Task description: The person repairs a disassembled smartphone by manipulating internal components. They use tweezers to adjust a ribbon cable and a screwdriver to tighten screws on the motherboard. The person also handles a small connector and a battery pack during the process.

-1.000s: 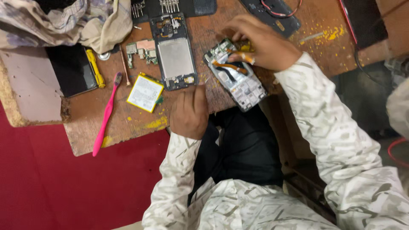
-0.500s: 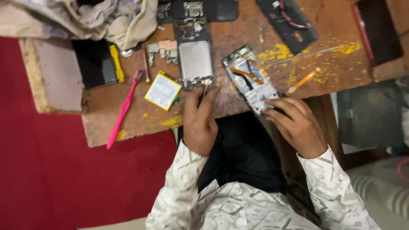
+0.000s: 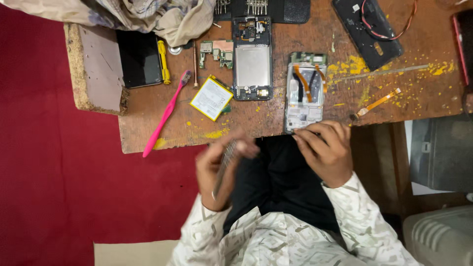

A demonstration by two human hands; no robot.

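Observation:
My left hand is below the table's near edge, fingers closed around a thin grey metal strip that is blurred. My right hand rests at the near edge of the wooden table, its fingertips touching the bottom end of an opened phone frame with orange flex cables. A second opened phone body lies to its left, beside a small yellow-edged white battery and a green circuit board.
A pink toothbrush, a yellow-handled tool and a dark phone screen lie at the left. A black back cover with red wires, an orange flex cable and a cloth lie around. Red floor is at left.
My left hand has come off the table edge and now holds a thin strip below it. My right hand has moved up to the phone frame's bottom end.

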